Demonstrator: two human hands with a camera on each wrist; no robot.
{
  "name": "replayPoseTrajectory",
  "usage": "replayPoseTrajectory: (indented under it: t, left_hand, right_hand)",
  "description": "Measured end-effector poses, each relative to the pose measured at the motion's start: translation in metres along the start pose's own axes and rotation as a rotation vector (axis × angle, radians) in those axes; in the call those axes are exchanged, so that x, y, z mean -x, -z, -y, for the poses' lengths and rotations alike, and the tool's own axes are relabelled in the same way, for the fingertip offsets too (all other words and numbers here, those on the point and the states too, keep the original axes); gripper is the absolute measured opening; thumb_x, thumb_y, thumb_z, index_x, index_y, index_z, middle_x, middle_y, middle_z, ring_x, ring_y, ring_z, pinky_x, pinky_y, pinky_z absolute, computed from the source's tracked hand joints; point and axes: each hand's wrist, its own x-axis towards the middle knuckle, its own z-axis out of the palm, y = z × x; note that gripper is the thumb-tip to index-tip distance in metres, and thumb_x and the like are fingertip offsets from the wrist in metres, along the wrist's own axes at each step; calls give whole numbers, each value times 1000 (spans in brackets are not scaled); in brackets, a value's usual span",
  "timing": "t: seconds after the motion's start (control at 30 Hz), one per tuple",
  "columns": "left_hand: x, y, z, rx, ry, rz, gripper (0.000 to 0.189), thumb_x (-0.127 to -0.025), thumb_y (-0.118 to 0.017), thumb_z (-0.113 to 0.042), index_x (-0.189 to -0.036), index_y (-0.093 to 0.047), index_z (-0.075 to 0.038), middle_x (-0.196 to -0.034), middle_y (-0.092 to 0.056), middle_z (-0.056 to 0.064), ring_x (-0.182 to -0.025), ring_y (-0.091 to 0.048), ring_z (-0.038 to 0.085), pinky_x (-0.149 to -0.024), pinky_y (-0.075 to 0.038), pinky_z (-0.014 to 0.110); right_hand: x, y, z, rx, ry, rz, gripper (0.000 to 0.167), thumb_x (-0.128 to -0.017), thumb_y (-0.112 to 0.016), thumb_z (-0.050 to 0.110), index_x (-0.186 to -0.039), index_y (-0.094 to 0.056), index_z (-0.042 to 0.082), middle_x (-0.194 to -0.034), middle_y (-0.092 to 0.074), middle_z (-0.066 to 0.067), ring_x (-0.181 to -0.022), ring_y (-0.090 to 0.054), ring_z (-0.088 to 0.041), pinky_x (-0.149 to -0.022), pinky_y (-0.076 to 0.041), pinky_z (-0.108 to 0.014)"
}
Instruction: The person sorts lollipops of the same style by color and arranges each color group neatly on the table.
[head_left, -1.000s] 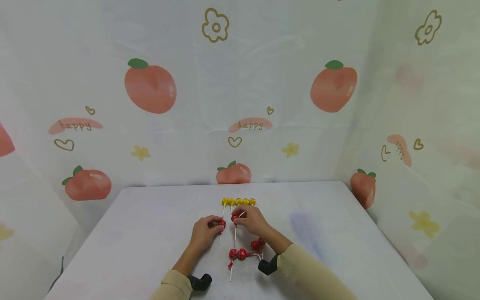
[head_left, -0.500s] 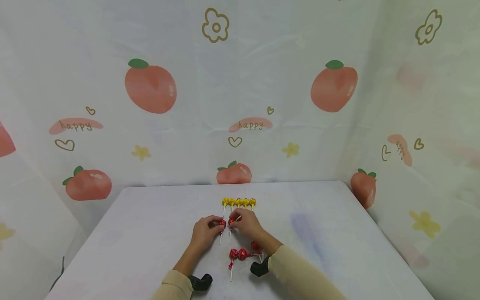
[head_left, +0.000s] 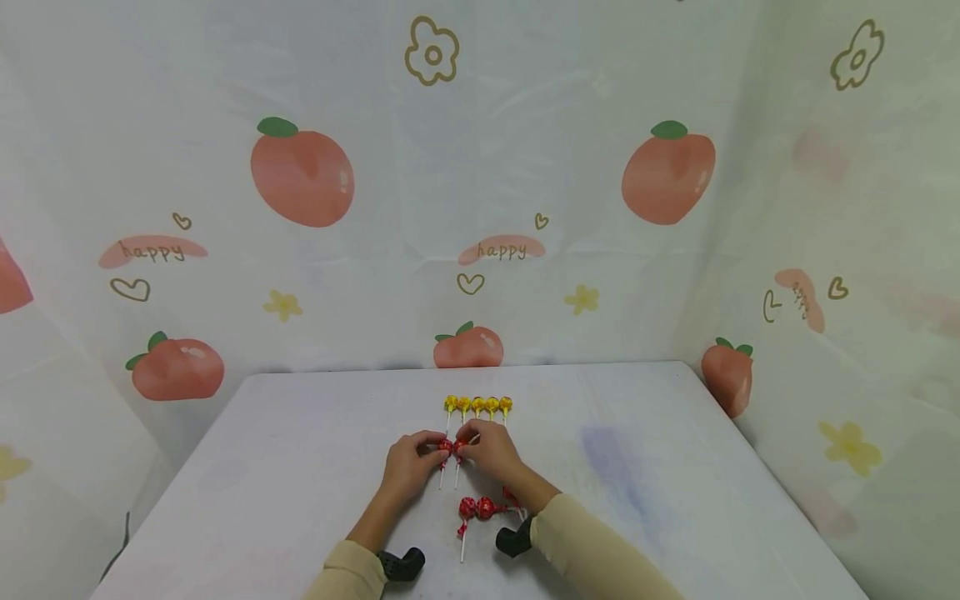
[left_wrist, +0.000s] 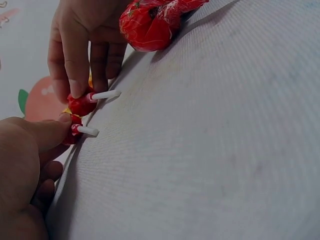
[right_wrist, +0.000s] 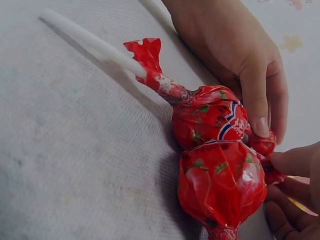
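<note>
In the head view, my left hand (head_left: 408,465) pinches a red-wrapped lollipop (head_left: 446,447) by its candy head, its white stick pointing toward me. Just to its right, the thumb and fingers of my right hand (head_left: 492,450) hold a second red lollipop (head_left: 460,448). The two heads sit side by side, very close; both sticks (left_wrist: 107,94) show in the left wrist view. Behind them lies a row of several yellow lollipops (head_left: 478,405), their sticks partly hidden by my right hand.
Nearer to me on the white table (head_left: 262,483) lie loose red lollipops (head_left: 467,507), some partly covered by my right forearm. Two of them, one a large red lollipop (right_wrist: 222,182), fill the right wrist view's foreground. A printed cloth (head_left: 375,292) hangs behind the table.
My right hand has moved left and slightly toward me, carrying its red lollipop down beside the one in my left hand. The left hand has stayed in place.
</note>
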Motion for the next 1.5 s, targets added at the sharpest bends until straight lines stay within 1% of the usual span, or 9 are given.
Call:
replayPoseTrajectory:
  t: [0.13,0.2,0.43,0.67,0.8,1.0,1.3,1.37,1.5]
  left_hand:
    - [0,0,0,9,5,4,24,-84,-76,-15,-108,-74,-14,-92,-66,-4,-80,-51,15,-70,-42,32]
    - [0,0,0,4,-11,5,24,-84,-76,-15,-108,-74,-13,-92,-67,-4,-80,-51,15,-69,-42,33]
    - [-1,0,-1,6,16,6,25,-85,-76,-16,-110,-73,-16,-94,-67,-5,-82,-51,15,-73,-43,33]
    - [0,1,-1,-1,6,14,25,-86,-75,-16,-111,-73,-15,-95,-66,-5,-83,-52,15,-74,-44,33]
    - [0,1,-1,-3,6,15,25,-86,-75,-16,-111,-73,-16,-94,-66,-5,-83,-51,15,-73,-43,33]
    - [0,1,0,-7,4,16,25,-86,-75,-17,-111,-73,-16,-95,-66,-5,-83,-51,15,-73,-43,34]
    - [1,2,-3,-6,0,10,24,-86,-75,-16,-110,-73,-15,-95,-66,-4,-83,-52,16,-73,-43,34]
    - [1,2,-3,-3,16,12,23,-86,-75,-17,-110,-73,-16,-95,-66,-5,-83,-51,15,-73,-43,34]
    - [0,2,-4,-6,20,15,24,-86,-74,-17,-110,-73,-16,-95,-66,-5,-83,-51,15,-73,-43,33]
  right_hand:
    - [0,0,0,3,-1,4,12,-86,-73,8,-97,-69,12,-88,-65,4,-82,-59,-14,-70,-51,-29]
    - [1,0,0,2,2,4,12,-86,-73,7,-96,-69,12,-88,-65,3,-81,-60,-14,-69,-51,-29]
    - [2,1,2,0,-5,7,13,-87,-73,8,-99,-69,11,-89,-65,3,-82,-60,-15,-70,-52,-29]
    - [2,1,2,1,-35,11,15,-87,-73,11,-102,-69,12,-92,-65,4,-83,-59,-14,-71,-53,-28]
    - [1,1,2,9,-28,5,16,-87,-73,11,-102,-69,12,-92,-64,3,-83,-59,-15,-70,-52,-29]
    - [3,8,4,8,-25,-9,16,-87,-73,14,-103,-69,11,-92,-63,3,-84,-59,-16,-69,-52,-29]
    - [10,25,8,2,42,3,16,-88,-73,15,-103,-70,10,-88,-64,5,-83,-58,-15,-71,-51,-29]
    - [13,27,9,-2,63,13,15,-88,-73,13,-102,-70,10,-87,-64,5,-82,-58,-15,-70,-51,-28]
    - [23,29,12,-34,83,48,15,-88,-72,12,-103,-71,10,-88,-65,6,-83,-58,-14,-70,-50,-28]
